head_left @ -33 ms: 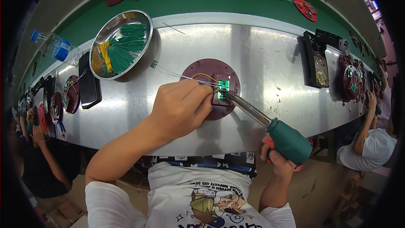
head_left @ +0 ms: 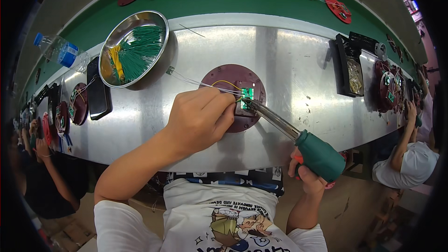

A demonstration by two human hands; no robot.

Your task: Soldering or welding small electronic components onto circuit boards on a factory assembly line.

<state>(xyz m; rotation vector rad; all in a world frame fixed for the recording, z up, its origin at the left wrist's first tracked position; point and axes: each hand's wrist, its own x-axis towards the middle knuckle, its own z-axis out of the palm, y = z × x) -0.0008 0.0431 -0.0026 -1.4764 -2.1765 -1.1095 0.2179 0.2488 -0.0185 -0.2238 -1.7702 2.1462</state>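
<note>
A round maroon disc [head_left: 228, 73] lies on the metal bench with a small green circuit board [head_left: 247, 94] in its raised housing. White wires [head_left: 189, 80] and a yellow wire [head_left: 226, 82] run to the board. My left hand [head_left: 200, 116] reaches over the disc, fingertips pinched on a thin wire at the board's left edge; the fingers hide most of that wire. My right hand [head_left: 308, 177] is wrapped round the green handle of a soldering gun [head_left: 321, 156] with a red trigger. Its metal tip touches or nearly touches the board beside my left fingertips.
A steel bowl [head_left: 165, 49] of green and yellow wires stands at the far left, near a phone [head_left: 99, 95] and a plastic bottle [head_left: 58, 51]. On the right are a black box [head_left: 347, 72] and more maroon discs [head_left: 387, 86]. Co-workers sit at both sides.
</note>
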